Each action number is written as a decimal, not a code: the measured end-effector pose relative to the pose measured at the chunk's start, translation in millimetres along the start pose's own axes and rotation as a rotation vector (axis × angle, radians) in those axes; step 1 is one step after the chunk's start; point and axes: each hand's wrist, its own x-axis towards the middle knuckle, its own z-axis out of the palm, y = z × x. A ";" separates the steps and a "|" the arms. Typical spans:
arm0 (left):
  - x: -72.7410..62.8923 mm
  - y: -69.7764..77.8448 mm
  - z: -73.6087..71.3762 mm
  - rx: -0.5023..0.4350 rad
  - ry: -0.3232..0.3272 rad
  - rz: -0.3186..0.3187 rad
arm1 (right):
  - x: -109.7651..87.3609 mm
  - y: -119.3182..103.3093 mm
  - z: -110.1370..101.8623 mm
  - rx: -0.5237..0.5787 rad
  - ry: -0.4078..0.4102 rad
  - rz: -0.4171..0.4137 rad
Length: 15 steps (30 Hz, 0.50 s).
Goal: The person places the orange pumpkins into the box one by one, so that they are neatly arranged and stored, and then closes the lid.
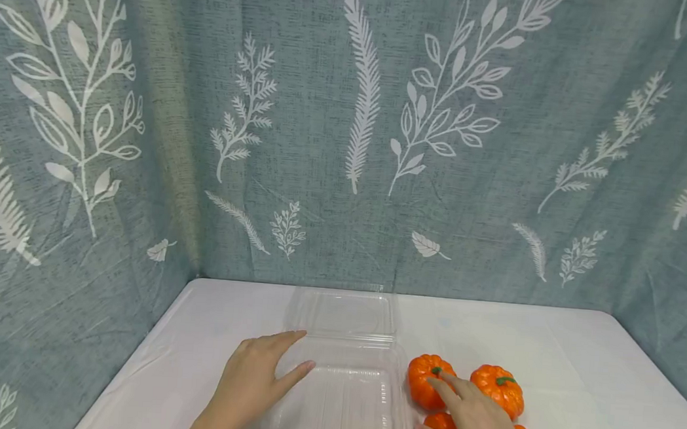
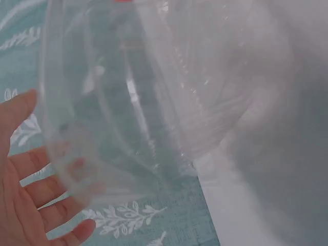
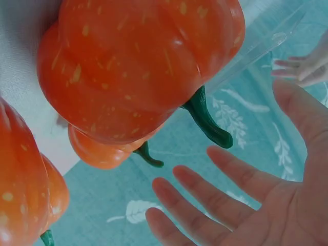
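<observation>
A clear plastic clamshell box (image 1: 394, 401) lies with its lid (image 1: 343, 313) folded back toward the curtain. My left hand (image 1: 254, 373) is at the box's left side, thumb and fingers apart. In the left wrist view some fingertips (image 2: 66, 192) of that hand show through the clear plastic; whether they touch it I cannot tell. Several orange toy pumpkins with green stems sit right of the box, among them a far-left pumpkin (image 1: 422, 377) and a far-right pumpkin (image 1: 498, 388). Over them hovers my right hand (image 1: 475, 419), fingers spread, near a large pumpkin (image 3: 143, 66), gripping nothing.
A white cloth (image 1: 225, 312) covers the table. Behind it and along both sides hangs a blue-green curtain (image 1: 318, 147) printed with white leaves. The pumpkins stand close together, near the box's right wall.
</observation>
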 end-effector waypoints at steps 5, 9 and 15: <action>6.4 -11.9 -8.2 -0.111 -0.020 -0.154 | -0.7 -0.3 1.4 0.022 -0.025 0.027; 7.1 -24.9 -17.7 -0.217 -0.034 -0.299 | -0.7 0.2 2.2 0.066 -0.083 0.082; 11.4 -39.0 -20.9 -0.342 -0.082 -0.363 | -1.3 2.9 3.1 0.068 -0.121 0.124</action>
